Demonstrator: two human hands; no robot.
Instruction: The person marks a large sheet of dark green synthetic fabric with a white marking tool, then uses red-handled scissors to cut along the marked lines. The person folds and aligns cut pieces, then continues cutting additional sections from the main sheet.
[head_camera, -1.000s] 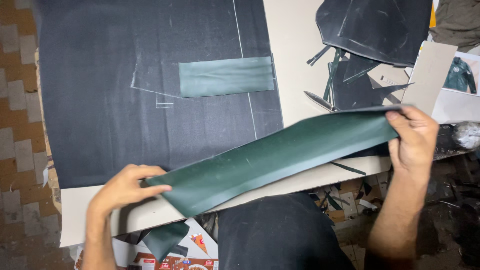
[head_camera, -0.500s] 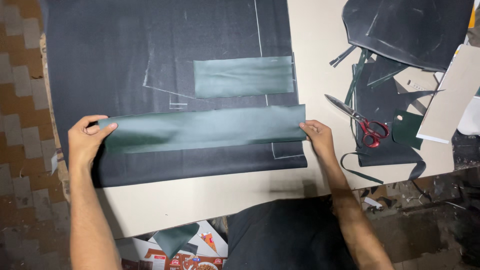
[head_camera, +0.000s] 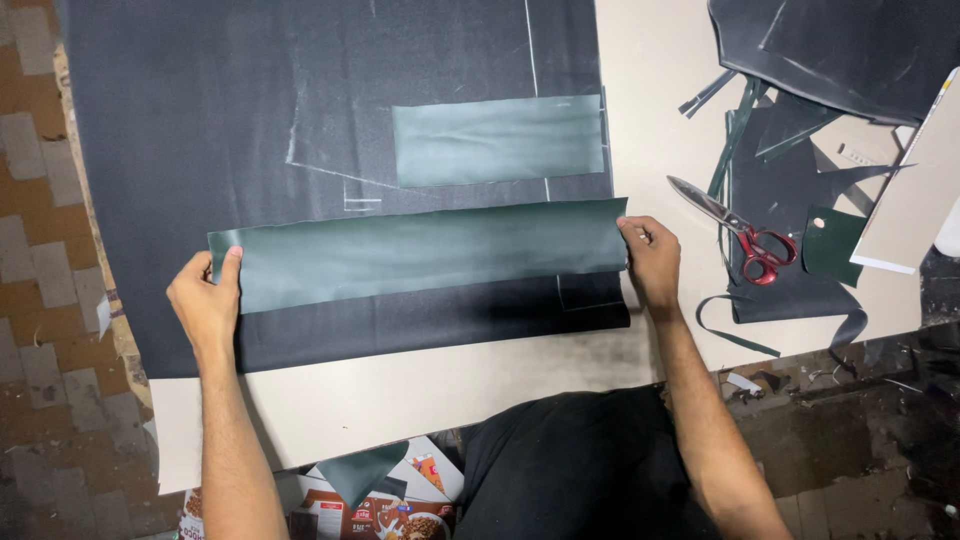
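A long green fabric strip (head_camera: 420, 252) lies stretched flat across a large dark fabric sheet (head_camera: 250, 120) on a pale table. My left hand (head_camera: 205, 300) pinches the strip's left end, thumb on top. At the strip's right end my right hand (head_camera: 652, 262) grips its edge. A shorter green rectangle (head_camera: 498, 140) lies on the dark sheet just above the strip, close to a chalk line.
Red-handled scissors (head_camera: 735, 232) lie on the table right of my right hand. Dark fabric offcuts and thin green strips (head_camera: 800, 130) pile at the back right beside a white board (head_camera: 915, 190). Printed cardboard (head_camera: 390, 505) sits below the table's front edge (head_camera: 400, 400). A tiled floor is at left.
The green strip went from hanging slanted over the table's front edge to lying flat on the dark sheet. Both hands moved away from me with it, and it sits a little lower than half a second ago.
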